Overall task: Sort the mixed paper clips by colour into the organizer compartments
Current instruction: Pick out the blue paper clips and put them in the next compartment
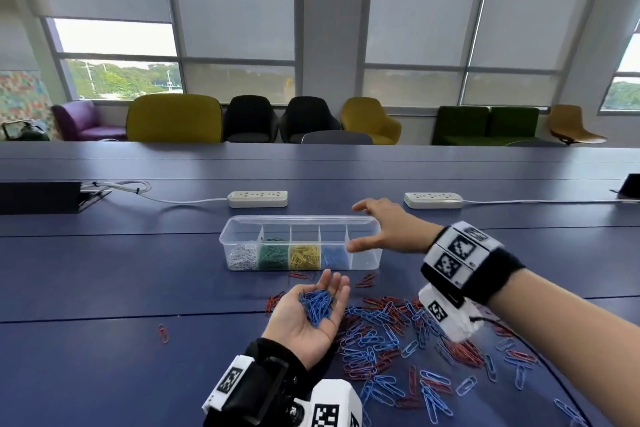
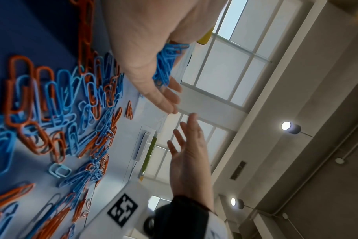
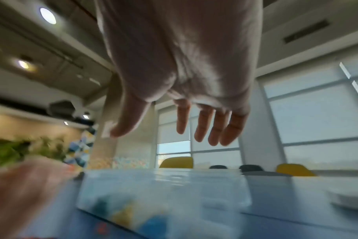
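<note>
1. My left hand (image 1: 309, 314) lies palm up with its fingers nearly flat, and a heap of blue clips (image 1: 317, 306) rests on it. The heap is loose. If I tip the hand too soon, clips can slide off and fall back on the table (image 1: 104, 288).
2. My right hand (image 1: 384, 227) is spread wide and holds nothing. It hovers at the right end of the organizer (image 1: 300, 242). If it bumps the box, the box can slide away.
3. The blue compartment (image 1: 333, 256) sits between the yellow clips (image 1: 304, 256) and an empty slot. A sloppy pour can drop blue clips in the wrong slot.
4. Red and blue clips in the mixed pile (image 1: 398, 340) still lie on the table, so much sorting is left.
</note>
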### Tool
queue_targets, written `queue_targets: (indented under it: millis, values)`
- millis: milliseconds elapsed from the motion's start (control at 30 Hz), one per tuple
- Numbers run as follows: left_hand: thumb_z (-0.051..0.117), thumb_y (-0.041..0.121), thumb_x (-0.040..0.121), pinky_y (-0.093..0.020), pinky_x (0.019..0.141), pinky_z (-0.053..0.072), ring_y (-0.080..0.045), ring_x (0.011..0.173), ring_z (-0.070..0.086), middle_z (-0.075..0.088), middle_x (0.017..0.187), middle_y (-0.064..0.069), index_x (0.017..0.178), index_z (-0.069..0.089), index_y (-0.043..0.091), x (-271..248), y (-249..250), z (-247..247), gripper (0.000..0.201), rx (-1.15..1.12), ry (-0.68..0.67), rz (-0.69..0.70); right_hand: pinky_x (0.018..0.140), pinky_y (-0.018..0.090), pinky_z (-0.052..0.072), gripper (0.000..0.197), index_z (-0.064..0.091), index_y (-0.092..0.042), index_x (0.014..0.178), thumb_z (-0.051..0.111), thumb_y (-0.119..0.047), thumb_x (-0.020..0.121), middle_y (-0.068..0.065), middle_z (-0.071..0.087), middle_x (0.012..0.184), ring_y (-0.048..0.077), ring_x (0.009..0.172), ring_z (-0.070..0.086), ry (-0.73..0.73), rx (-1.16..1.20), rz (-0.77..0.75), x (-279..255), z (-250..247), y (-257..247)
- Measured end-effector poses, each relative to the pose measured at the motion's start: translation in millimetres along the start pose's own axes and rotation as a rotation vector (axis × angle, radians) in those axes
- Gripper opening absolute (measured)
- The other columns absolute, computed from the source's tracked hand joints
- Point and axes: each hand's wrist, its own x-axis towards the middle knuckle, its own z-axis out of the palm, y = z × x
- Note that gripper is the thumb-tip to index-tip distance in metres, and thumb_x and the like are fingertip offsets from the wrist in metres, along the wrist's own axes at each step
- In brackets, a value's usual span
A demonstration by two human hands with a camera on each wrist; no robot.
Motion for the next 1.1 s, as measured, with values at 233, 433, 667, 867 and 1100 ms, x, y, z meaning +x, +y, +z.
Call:
queue_targets:
  millis: [233,433,667,867,1100]
  values:
    - [0.04,0.01,0.086,-0.018,0.034,0.042,-0.014,0.038,0.049,0.048,0.056,-0.003,0.063,0.059,0.004,-5.4,8.8,0.1,0.03,-0.029,0.01,0.013,0.117,0.046,0.011,0.117,-0.003,-0.015,0.15,0.071,-0.057,0.07,0.005,-0.003,0.158,0.028,0.145,-0.003,-0.201,-0.247,0.106,31.6,29.5,9.3]
    - [0.039,0.015,0.083,-0.013,0.027,0.007,-0.007,0.024,0.022,0.023,0.042,0.006,0.045,0.032,0.019,10.7,27.1,47.5,0.039,0.452,0.004,0.132,0.115,0.05,0.021,0.116,0.0,-0.019,0.15,0.073,-0.055,0.069,0.005,0.006,0.156,0.028,0.144,0.003,-0.094,-0.201,0.073,35.1,43.2,18.0]
    - [0.03,0.033,0.102,-0.011,0.028,0.011,-0.006,0.026,0.021,0.027,0.038,0.006,0.06,0.031,0.019,97.7,39.0,96.6,0.044,0.775,0.103,0.407,0.116,0.048,0.018,0.118,-0.002,-0.012,0.15,0.071,-0.058,0.07,0.007,0.007,0.156,0.032,0.143,0.002,-0.071,-0.203,0.074,32.1,45.1,16.4]
    - [0.026,0.016,0.103,-0.015,0.036,0.024,-0.005,0.025,0.031,0.034,0.053,-0.002,0.065,0.041,0.011,132.6,48.2,91.2,0.041,1.293,0.256,0.528,0.116,0.049,0.017,0.122,-0.001,-0.012,0.15,0.074,-0.058,0.065,0.006,0.007,0.156,0.032,0.143,0.001,-0.07,-0.163,0.069,34.4,47.2,19.7]
    - [0.045,-0.004,0.091,-0.009,0.039,0.032,-0.012,0.052,0.04,0.045,0.061,-0.006,0.065,0.05,0.007,127.7,55.6,86.6,0.028,1.807,0.238,0.451,0.117,0.042,0.007,0.116,-0.003,-0.009,0.15,0.071,-0.053,0.073,0.009,0.004,0.157,0.031,0.144,-0.001,-0.094,-0.202,0.065,28.6,38.8,13.9]
